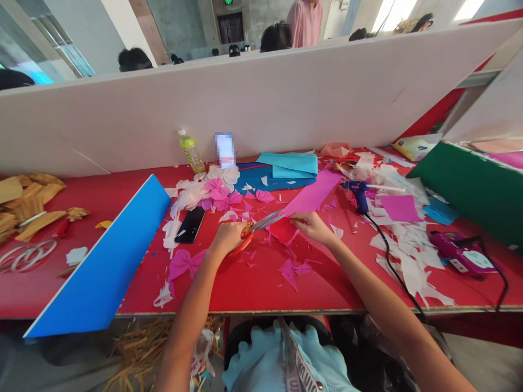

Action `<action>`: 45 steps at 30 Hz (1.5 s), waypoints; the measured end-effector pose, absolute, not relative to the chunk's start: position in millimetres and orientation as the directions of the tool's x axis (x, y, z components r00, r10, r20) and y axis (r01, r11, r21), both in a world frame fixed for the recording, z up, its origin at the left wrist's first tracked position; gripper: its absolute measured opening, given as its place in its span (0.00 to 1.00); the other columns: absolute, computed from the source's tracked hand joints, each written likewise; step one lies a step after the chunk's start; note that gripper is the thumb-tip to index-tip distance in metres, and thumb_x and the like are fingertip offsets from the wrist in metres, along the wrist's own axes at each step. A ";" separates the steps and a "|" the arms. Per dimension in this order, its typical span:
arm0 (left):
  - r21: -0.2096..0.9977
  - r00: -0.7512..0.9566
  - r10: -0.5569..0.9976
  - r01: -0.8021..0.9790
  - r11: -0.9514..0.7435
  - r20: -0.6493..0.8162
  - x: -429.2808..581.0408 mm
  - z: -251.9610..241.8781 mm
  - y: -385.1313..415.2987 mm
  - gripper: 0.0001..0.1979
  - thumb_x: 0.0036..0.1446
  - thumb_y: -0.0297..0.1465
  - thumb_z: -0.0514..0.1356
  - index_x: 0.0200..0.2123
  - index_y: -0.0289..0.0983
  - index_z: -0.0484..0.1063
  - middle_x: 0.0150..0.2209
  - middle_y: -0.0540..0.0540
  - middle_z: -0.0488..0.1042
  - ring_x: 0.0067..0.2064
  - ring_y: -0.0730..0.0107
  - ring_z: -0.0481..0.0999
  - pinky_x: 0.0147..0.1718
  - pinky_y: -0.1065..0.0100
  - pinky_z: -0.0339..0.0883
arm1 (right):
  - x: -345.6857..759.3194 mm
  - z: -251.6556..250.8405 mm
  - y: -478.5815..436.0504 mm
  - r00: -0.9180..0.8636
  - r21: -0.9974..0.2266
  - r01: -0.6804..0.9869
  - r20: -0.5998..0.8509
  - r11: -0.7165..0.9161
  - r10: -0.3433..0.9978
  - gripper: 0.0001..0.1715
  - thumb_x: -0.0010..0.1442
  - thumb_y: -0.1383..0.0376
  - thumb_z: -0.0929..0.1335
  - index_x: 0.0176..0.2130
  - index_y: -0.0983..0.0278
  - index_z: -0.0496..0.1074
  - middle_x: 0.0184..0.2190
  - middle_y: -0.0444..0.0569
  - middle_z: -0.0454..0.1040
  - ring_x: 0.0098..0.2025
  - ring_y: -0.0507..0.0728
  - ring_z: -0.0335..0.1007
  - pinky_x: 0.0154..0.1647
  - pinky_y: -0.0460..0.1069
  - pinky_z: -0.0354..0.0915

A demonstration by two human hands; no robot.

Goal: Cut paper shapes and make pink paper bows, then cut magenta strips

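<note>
My left hand is shut on the orange handles of a pair of scissors, whose metal blades point right toward a sheet of pink paper. My right hand pinches the near end of that sheet, and the blades reach its edge. A red paper piece lies beneath, nearly matching the red table. Pink paper bows and scraps are scattered near both hands.
A blue hot glue gun with a black cord lies right of my right hand, among white scraps. A black phone, a green bottle, teal paper, a long blue board and a green board surround the work. A white divider stands behind.
</note>
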State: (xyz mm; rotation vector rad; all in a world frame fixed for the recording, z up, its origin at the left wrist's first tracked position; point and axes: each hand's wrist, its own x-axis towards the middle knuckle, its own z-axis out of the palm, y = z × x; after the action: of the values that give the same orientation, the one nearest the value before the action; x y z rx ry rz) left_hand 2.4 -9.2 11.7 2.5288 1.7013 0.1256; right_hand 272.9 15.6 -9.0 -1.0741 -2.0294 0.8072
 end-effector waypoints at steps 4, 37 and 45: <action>0.118 0.383 0.923 0.916 -0.382 0.014 0.9 10.8 -9.0 0.11 0.56 0.37 0.51 0.30 0.38 0.71 0.29 0.45 0.75 0.35 0.62 0.74 0.33 0.68 0.59 | 273.2 -9.7 15.8 -0.417 -0.771 0.433 0.288 0.467 0.862 0.16 0.55 0.61 0.60 0.32 0.67 0.73 0.29 0.48 0.75 0.30 0.55 0.67 0.32 0.48 0.61; 0.039 0.390 0.915 0.917 -0.396 0.104 -1.7 13.1 -11.3 0.20 0.53 0.29 0.52 0.50 0.35 0.63 0.46 0.40 0.72 0.45 0.59 0.73 0.39 0.64 0.65 | 273.9 -12.9 18.8 -0.484 -0.719 0.449 0.304 0.531 0.820 0.16 0.57 0.62 0.60 0.28 0.67 0.72 0.22 0.45 0.69 0.25 0.50 0.59 0.27 0.45 0.56; 0.024 0.408 0.909 0.911 -0.411 0.085 6.3 14.0 -15.6 0.15 0.54 0.32 0.53 0.45 0.35 0.68 0.39 0.42 0.75 0.39 0.59 0.75 0.37 0.64 0.65 | 273.4 -13.1 17.4 -0.465 -0.740 0.439 0.298 0.509 0.834 0.16 0.57 0.63 0.60 0.34 0.68 0.74 0.26 0.48 0.72 0.26 0.51 0.62 0.29 0.46 0.59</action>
State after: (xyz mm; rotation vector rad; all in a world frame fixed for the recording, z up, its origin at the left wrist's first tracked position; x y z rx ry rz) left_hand 6.3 -15.6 14.0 2.6582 1.7181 0.1343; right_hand 273.4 17.4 -13.1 -1.0362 -2.0966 0.7762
